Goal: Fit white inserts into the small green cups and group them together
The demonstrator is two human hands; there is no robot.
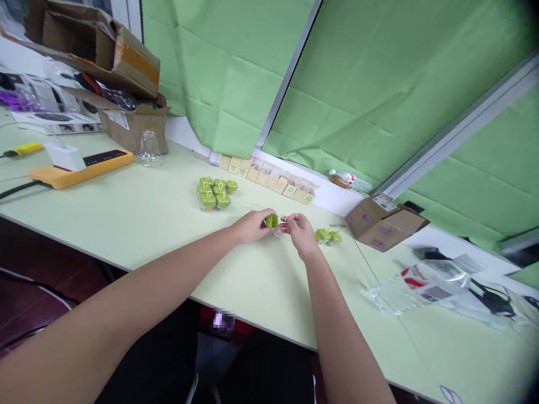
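Observation:
In the middle of the table, my left hand [254, 226] is closed around a small green lid [272, 222], its hollow side turned to the right. Just across from it, my right hand [301, 231] pinches a small tan piece [284, 219], too small to make out well. Something clear shows under the fingers, partly hidden. To the left stands a cluster of small clear containers with green lids [214, 193], each topped by a pale loop. Beside my right wrist are a few more green-lidded containers [328, 236].
Small cardboard boxes [269, 178] line the wall. An orange power strip [92, 169], a clear jar [149, 149] and open cartons [135, 120] occupy the left. Rightward are a cardboard box [383, 221], a large clear bottle [416, 283] and a small bottle [351, 180].

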